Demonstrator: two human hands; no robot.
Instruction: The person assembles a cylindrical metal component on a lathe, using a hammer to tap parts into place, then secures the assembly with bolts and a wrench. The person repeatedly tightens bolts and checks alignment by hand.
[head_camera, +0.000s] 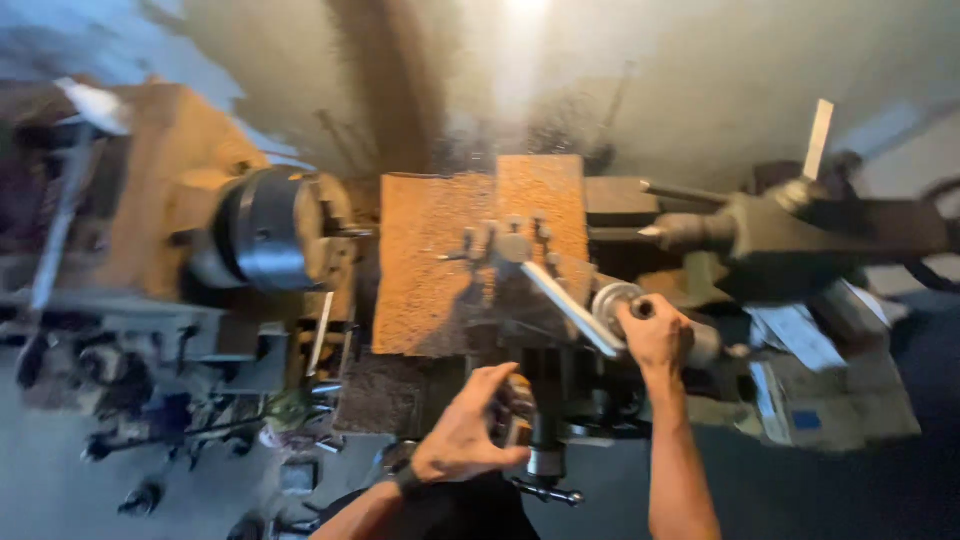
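I look down on a metal lathe. Its round steel chuck (272, 230) is at the left. The carriage (450, 260) in the middle is thick with orange-brown swarf. My right hand (657, 335) grips a small round metal handwheel (612, 300) on the slide, beside a bright flat metal bar (570, 308). My left hand (468, 430), with a dark band at the wrist, has its fingers spread around a control on the apron (520, 410); whether it grips it I cannot tell. The picture is motion-blurred.
The tailstock (760, 235) with its pointed centre sits at the right, aimed toward the chuck. Papers and a box (830, 385) lie at the lower right. Loose tools and parts (150, 430) clutter the lower left below the headstock.
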